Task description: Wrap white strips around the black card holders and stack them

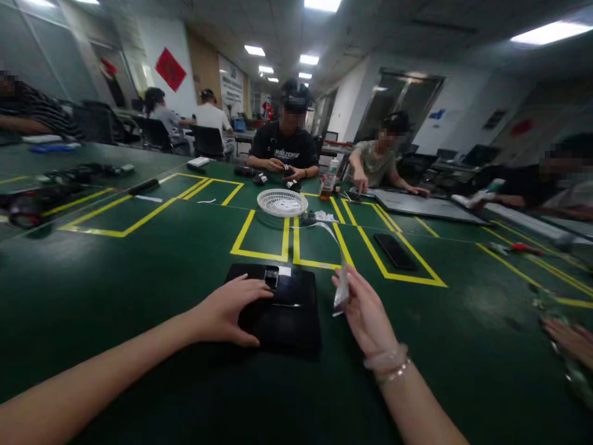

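Bare forearms (pixel 125 364) lay foremost; I had the left hand (pixel 231 309) spread, ungripping, over the black case (pixel 287 327), the right hand (pixel 368 312) pinching a pale strip (pixel 341 293) beside it.

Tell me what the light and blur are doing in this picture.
Head view: ceiling lights glare white, the green table carries pale sheen, the black panel's near edge sinks into darkness, and another person's hand at far right looks smeared.

Black shirt (pixel 280 143) with blurred lettering, blurred wall sign (pixel 230 81), none legible
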`<action>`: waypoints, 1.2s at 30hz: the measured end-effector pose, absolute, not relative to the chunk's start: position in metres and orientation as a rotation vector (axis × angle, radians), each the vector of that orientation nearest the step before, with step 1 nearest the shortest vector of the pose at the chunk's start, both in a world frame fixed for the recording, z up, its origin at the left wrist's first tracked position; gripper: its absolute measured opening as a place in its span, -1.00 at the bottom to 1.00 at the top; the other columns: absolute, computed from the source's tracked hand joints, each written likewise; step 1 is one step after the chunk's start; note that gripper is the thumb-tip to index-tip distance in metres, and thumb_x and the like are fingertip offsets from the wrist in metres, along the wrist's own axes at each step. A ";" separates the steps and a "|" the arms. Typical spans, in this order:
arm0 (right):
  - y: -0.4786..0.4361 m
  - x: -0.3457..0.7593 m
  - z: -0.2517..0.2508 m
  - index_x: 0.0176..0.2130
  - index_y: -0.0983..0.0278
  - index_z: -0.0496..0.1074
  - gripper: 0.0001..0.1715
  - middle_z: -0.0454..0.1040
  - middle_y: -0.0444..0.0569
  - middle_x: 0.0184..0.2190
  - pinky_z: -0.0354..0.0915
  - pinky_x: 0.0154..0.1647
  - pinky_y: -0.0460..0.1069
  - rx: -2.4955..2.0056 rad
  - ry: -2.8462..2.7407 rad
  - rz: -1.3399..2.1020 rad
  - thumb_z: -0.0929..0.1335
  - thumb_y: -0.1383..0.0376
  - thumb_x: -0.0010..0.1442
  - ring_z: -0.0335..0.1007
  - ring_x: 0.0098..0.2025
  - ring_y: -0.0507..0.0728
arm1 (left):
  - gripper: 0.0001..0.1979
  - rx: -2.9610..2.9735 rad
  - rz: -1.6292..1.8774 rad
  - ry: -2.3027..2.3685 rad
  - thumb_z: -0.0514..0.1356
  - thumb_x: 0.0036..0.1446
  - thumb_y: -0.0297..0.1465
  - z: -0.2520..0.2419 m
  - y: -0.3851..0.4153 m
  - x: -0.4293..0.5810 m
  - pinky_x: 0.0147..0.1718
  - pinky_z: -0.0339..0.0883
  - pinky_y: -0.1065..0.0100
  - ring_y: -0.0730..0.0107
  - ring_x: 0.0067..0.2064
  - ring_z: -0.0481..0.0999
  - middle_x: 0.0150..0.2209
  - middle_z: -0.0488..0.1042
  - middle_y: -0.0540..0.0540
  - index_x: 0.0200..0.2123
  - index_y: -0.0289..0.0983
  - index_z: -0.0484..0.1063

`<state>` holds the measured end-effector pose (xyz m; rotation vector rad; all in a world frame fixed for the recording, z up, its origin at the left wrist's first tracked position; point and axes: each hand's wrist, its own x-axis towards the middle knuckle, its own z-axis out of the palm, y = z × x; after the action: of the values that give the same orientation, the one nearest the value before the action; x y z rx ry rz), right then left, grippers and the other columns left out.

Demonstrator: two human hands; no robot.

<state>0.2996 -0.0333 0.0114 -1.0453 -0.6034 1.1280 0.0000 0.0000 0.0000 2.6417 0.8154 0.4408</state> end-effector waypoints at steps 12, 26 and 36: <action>-0.048 0.283 0.016 0.00 0.14 0.55 -0.68 0.56 0.01 0.01 0.31 0.16 0.22 -1.201 -1.699 0.924 0.37 0.15 0.27 0.47 0.07 0.23 | -0.58 3.173 0.962 0.588 0.24 0.30 -0.30 -0.005 -0.006 -0.007 0.14 0.24 0.13 0.10 0.15 0.37 0.16 0.38 -0.16 0.20 -0.18 0.35; -0.066 0.265 0.016 0.02 0.03 0.50 -0.64 0.49 -0.07 0.01 0.22 0.18 0.24 -1.294 -2.553 0.091 0.37 0.34 0.25 0.37 0.06 0.20 | -0.75 3.077 0.382 0.529 0.24 0.24 -0.46 -0.002 -0.006 -0.002 -0.05 0.29 0.24 0.21 0.00 0.46 0.02 0.48 -0.11 0.00 -0.26 0.46; -0.066 0.263 0.015 0.00 0.04 0.49 -0.69 0.46 -0.05 0.09 0.08 0.30 0.31 -1.278 -2.566 -0.031 0.38 0.28 0.25 0.31 0.16 0.23 | -0.07 2.945 0.335 0.821 0.34 0.03 0.08 -0.008 -0.005 -0.003 0.31 -0.09 -0.05 -0.09 0.31 0.14 0.34 0.11 -0.22 0.35 -0.21 0.15</action>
<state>0.2631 -0.0660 0.0150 -1.2784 -2.5661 -0.0309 -0.0032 -0.0050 -0.0085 2.9445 0.8209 0.3347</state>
